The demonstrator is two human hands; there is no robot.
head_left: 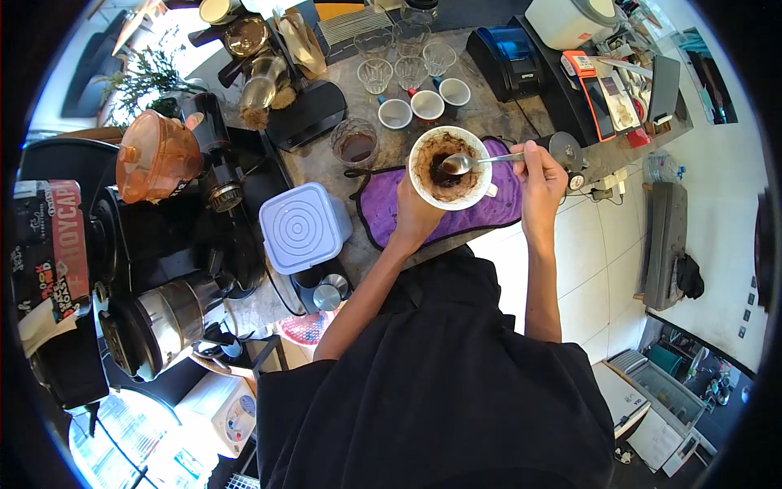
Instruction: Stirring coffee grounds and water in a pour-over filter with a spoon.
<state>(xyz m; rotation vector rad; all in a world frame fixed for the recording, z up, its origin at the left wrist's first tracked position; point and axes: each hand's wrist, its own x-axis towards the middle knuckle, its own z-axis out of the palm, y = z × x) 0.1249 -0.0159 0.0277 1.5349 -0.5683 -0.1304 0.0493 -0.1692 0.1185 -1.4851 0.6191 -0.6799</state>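
My left hand is wrapped round a white cup, holding it over a purple cloth with a dark border. Brown residue coats the inside of the cup, and something dark lies at the bottom. Between the fingers of my right hand is the handle of a metal spoon. Its bowl dips inside the cup, close to the dark contents. The fingers of my left hand are partly hidden beneath the cup.
Three small white cups and several clear glasses stand at the back. A glass with dark liquid and a lavender-lidded tub sit left of the cloth. Further left is a coffee grinder; a black printer stands back right.
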